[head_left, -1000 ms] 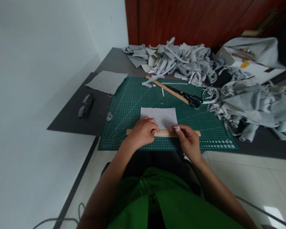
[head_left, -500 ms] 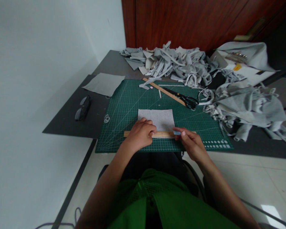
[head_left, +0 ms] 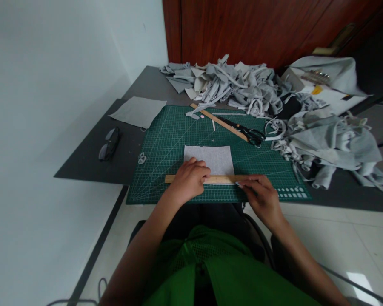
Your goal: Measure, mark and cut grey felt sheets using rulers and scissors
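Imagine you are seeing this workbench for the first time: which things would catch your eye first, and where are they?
The eye lands first on the green cutting mat at the table's near edge, where the left hand presses a wooden ruler across the near edge of a grey felt square and the right hand rests at the ruler's right end. Behind, a big heap of grey fabric scraps sprawls to the right, with black scissors on the mat's far side.

Soft even daylight, faint shadows, floor glare lower right, edges bowed, distant scraps perhaps slightly blurred
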Demonstrator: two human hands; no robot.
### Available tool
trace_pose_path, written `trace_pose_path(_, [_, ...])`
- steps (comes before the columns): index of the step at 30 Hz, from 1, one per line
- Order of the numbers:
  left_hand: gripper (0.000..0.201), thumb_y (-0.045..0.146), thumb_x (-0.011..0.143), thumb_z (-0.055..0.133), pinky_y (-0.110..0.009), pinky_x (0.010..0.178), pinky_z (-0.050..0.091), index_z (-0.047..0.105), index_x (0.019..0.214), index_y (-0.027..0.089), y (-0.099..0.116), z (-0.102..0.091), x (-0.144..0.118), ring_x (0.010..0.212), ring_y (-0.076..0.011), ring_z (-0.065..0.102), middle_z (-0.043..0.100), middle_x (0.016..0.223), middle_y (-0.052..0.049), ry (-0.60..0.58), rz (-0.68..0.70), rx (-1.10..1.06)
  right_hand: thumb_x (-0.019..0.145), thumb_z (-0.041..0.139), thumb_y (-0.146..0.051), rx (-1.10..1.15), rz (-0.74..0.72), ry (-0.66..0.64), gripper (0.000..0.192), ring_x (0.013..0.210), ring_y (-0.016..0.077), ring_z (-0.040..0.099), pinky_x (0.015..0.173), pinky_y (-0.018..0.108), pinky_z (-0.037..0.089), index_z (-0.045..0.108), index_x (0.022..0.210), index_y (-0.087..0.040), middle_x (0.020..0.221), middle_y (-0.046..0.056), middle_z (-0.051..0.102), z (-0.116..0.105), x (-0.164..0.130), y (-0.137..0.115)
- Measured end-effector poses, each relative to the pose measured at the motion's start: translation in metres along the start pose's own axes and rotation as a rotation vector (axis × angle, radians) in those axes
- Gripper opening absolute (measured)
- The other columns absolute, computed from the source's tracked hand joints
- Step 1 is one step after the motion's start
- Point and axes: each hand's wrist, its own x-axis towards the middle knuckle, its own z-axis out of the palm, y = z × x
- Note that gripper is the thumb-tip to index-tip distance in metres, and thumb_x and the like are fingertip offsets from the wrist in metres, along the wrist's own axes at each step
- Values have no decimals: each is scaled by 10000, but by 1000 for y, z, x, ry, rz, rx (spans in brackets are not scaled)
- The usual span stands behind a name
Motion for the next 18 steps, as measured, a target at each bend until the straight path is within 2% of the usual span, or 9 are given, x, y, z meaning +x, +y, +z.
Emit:
trace_pose_path(4, [236,-7,829,530,-372,766,383,593,739,203,1,-1,0,894,-227,493,622,845,-27,-13,-1,-10,977,645,-194,36,-31,-21,151,953,267,726,844,460,609,782,1012,-249,994,82,754,1,0,4])
trace_pose_path(18, [258,-29,821,495,-363,770,385,556,729,205,0,0,0,887,-216,488,608,819,-20,-5,18,-35,965,557,-101,-290,-190,-69,225,914,285,710,801,447,533,714,1064,-227,971,81,768,6,-7,7])
